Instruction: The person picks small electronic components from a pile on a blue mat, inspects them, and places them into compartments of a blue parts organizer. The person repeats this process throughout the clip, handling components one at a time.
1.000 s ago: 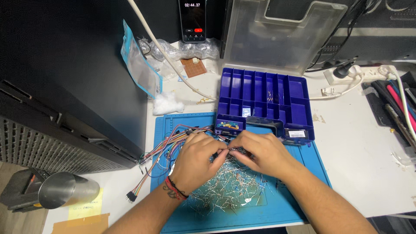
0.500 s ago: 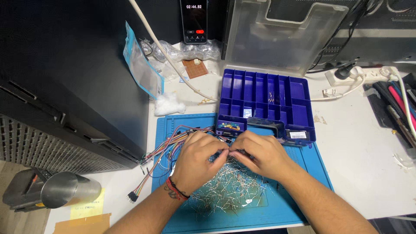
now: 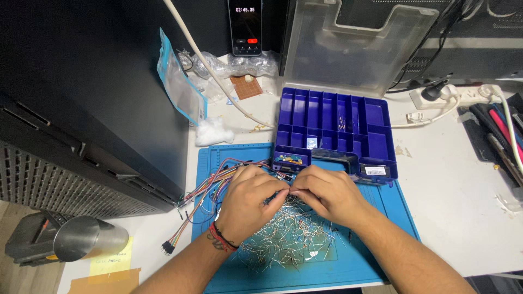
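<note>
- Working over the blue mat [image 3: 376,256], with the left hand [image 3: 248,198] and the right hand [image 3: 327,193] meeting at its middle, fingertips touching.
- Pinching something small between the fingers of both hands, most likely 1 or 2 pieces drawn from the pile of thin metal-legged parts [image 3: 294,234]; too small and too hidden to name for certain.
- Leaving most of the sorting undone, judging by the pile spreading wide on the mat just below the hands.
- Lying left of the hands, partly on the mat and partly off it: a bundle of coloured jumper wires [image 3: 204,190], apparently not being handled.
- Sitting just beyond the mat's far edge: the blue compartment box [image 3: 332,128], clear lid [image 3: 354,43] standing open behind it.
- Showing mostly bare compartments: a few thin leaded parts in 1 upper cell, a small pale piece in a middle cell, a small colourful board in the front-left cell nearest the hands, a labelled item at front right.
- Lying further from the mat, by the dark cabinet: an upright clear zip bag [image 3: 180,87], contents not readable.
</note>
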